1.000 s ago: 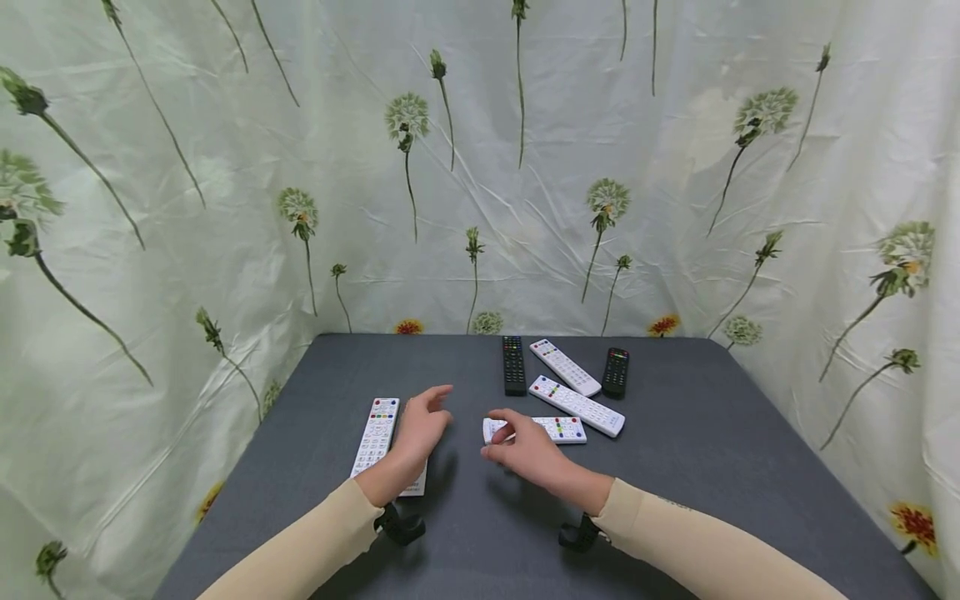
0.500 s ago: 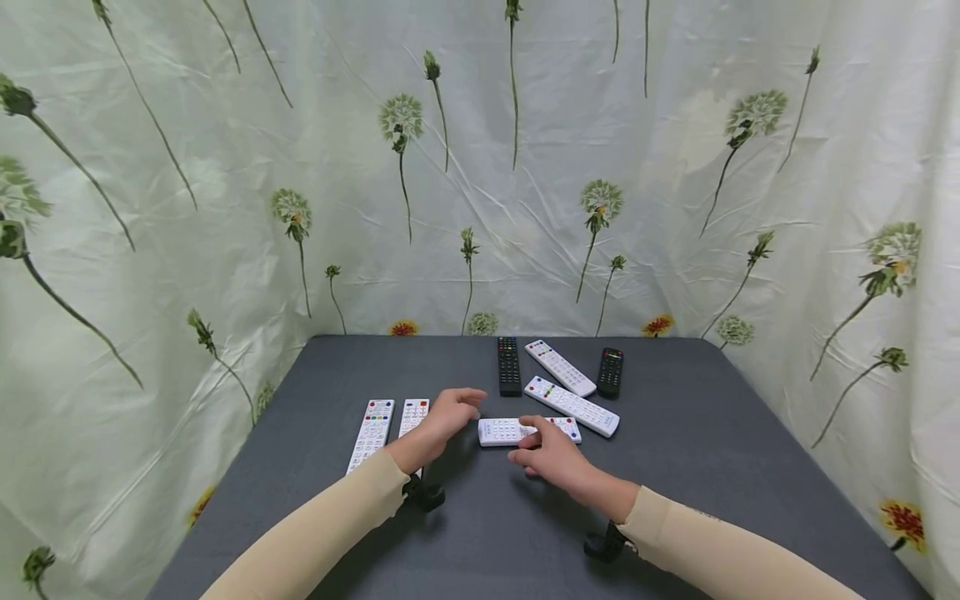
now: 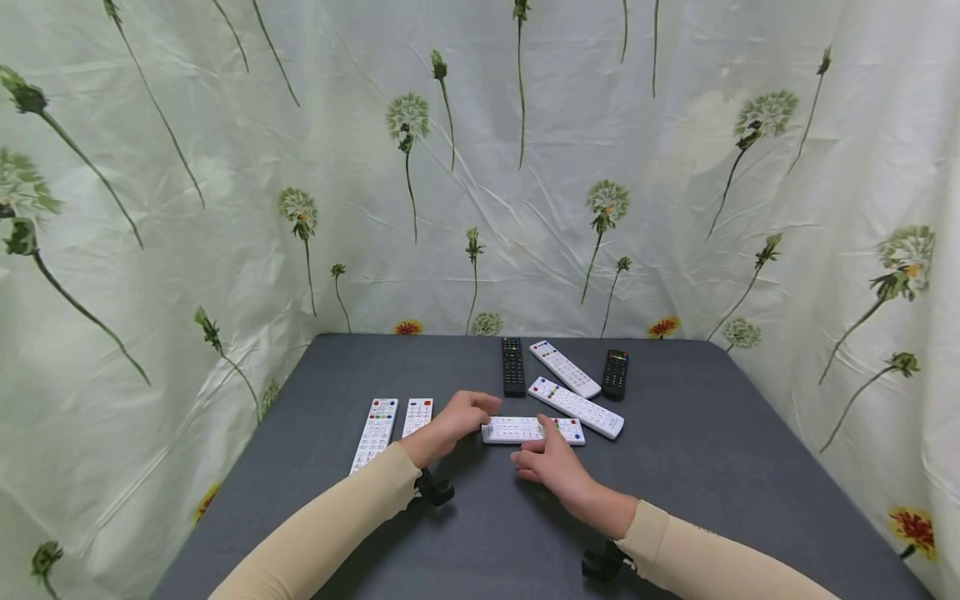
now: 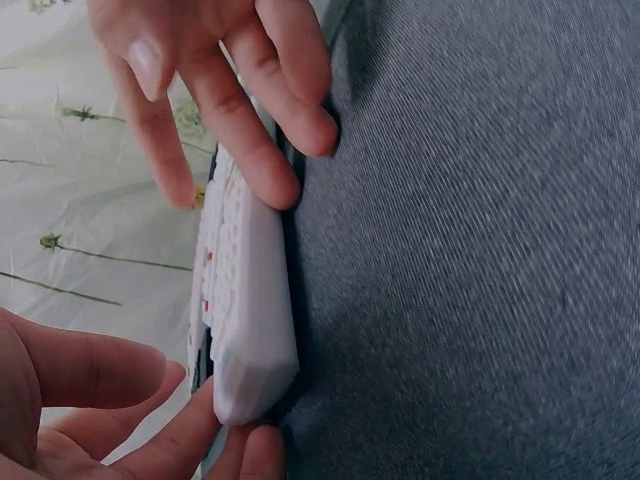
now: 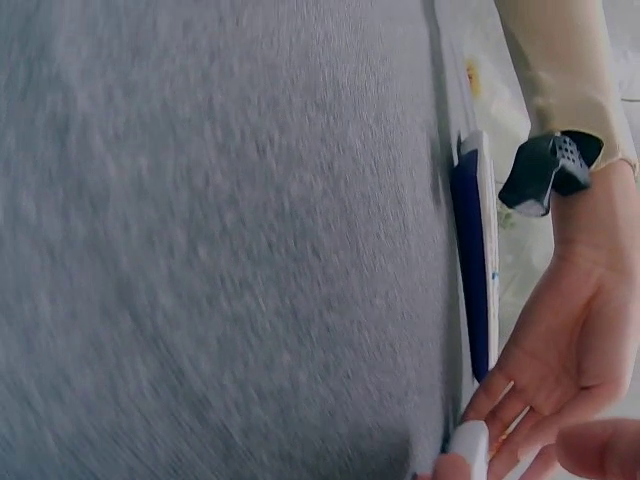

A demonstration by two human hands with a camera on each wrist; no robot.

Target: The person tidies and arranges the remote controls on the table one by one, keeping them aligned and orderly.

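A white remote control (image 3: pixel 517 431) with coloured buttons lies crosswise on the dark grey table. My left hand (image 3: pixel 457 421) is at its left end; the left wrist view has those fingers touching the end of the remote (image 4: pixel 258 310), with the thumb apart from it. Along the near long side my right hand (image 3: pixel 558 471) reaches in, its fingertips at the edge and one finger overlapping the buttons. In the right wrist view the left palm (image 5: pixel 570 310) faces the camera, and only a white tip of the remote (image 5: pixel 470 443) shows beside the right fingertips.
Two white remotes, an outer one (image 3: pixel 375 433) and an inner one (image 3: pixel 417 413), lie side by side left, partly behind the left arm. Behind the middle remote are a long black remote (image 3: pixel 513 367), two slanted white ones (image 3: pixel 576 407) and a short black one (image 3: pixel 616 373). A flowered curtain (image 3: pixel 480 167) hangs behind.
My left hand has moved right, from over the inner left remote to the middle remote's left end, uncovering the former's top. My right hand has shifted right from that end along the near side.
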